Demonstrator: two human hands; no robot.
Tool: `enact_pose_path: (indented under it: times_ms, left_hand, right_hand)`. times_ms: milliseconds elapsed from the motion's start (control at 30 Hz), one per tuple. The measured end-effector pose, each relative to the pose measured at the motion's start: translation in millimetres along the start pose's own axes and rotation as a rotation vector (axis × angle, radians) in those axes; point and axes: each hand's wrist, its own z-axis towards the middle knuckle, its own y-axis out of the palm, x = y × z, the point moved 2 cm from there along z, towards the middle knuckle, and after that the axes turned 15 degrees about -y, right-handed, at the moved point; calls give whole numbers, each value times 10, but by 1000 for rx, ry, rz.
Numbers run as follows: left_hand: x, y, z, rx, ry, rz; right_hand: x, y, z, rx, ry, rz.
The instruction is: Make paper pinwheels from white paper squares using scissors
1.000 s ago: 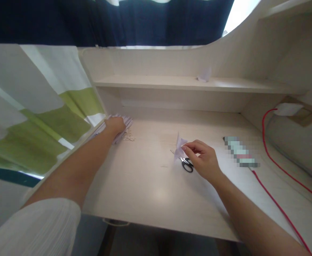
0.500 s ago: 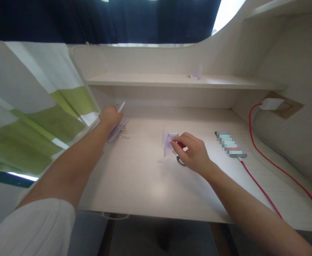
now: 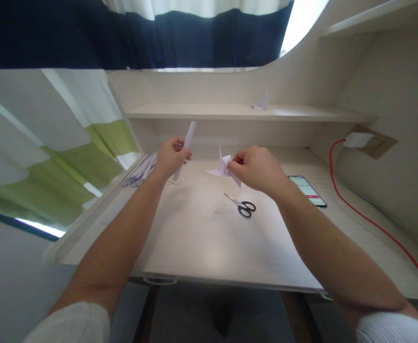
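My left hand [image 3: 174,156] is closed around a narrow white paper strip [image 3: 190,134], which slants upward above the desk. Between the thumb and fingers of my right hand [image 3: 253,166] is a folded paper pinwheel [image 3: 223,166] with pointed blades. Black-handled scissors [image 3: 243,206] lie below my right hand, blades toward the left. A pile of paper strips [image 3: 142,170] rests at the left, partly hidden by my left hand and forearm. Some thin, light-coloured pieces [image 3: 173,181] lie beside it; I cannot make out their kind.
A lit phone [image 3: 309,189] lies at the right, partly behind my forearm. A red cable [image 3: 351,197] hangs from a white plug [image 3: 359,139] on the wall. Another folded paper piece [image 3: 261,102] sits on the shelf [image 3: 194,111]. Curtains [image 3: 105,138] border the left side.
My left hand has come away from the pile toward the middle, bringing a paper strip. My right hand has lifted and turned the pinwheel, uncovering the scissors.
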Motion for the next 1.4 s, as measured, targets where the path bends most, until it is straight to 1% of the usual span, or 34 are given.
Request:
enact_pose_path:
  times_ms: [67, 100, 133, 200, 300, 400, 500, 600, 700, 900, 1067, 1200, 1267, 1367, 1400]
  left_hand:
    - [-13, 76, -92, -83, -29, -142]
    - [-24, 108, -137, -99, -34, -175]
    - [-35, 137, -185, -107, -36, -200]
    - [-54, 195, -290, -160, -64, -250]
    - [-49, 274, -462, -288, -119, -326]
    - [-9, 342, -599, -400, -141, -392]
    - [32, 419, -651, -493, -132, -442]
    - [73, 504, -640, -564, -83, -462]
    - [113, 577, -615, -587, -56, -461]
    - [178, 698, -599, -640, -105, -575]
    - [205, 745, -582, -633, -123, -641]
    - [217, 729, -562, -636, -99, -679]
    - [215, 708, -547, -655, -101, -694]
    - [212, 672, -529, -690, -111, -698]
    - [213, 663, -529, -706, -114, -693]
  right_hand:
    - [10, -34, 1, -9, 11, 33]
    - [12, -45, -6, -5, 14, 42]
    - [12, -51, -17, 2, 16, 44]
    - [4, -46, -53, 20, 19, 21]
    - [-20, -7, -122, 51, 21, -35]
    - [-46, 31, -176, 117, 8, -102]
    - [-59, 49, -189, 155, -1, -118]
    - [-56, 38, -169, 163, -1, -90]
    - [-45, 11, -151, 165, 3, -69]
    - [-8, -3, -173, 206, -15, -8]
    - [2, 14, -191, 221, -27, 107]
    - [56, 8, -189, 219, -59, 291]
    - [142, -2, -176, 268, -31, 401]
    - [317, -8, -135, 456, 61, 583]
    - [364, 7, -114, 488, 74, 681]
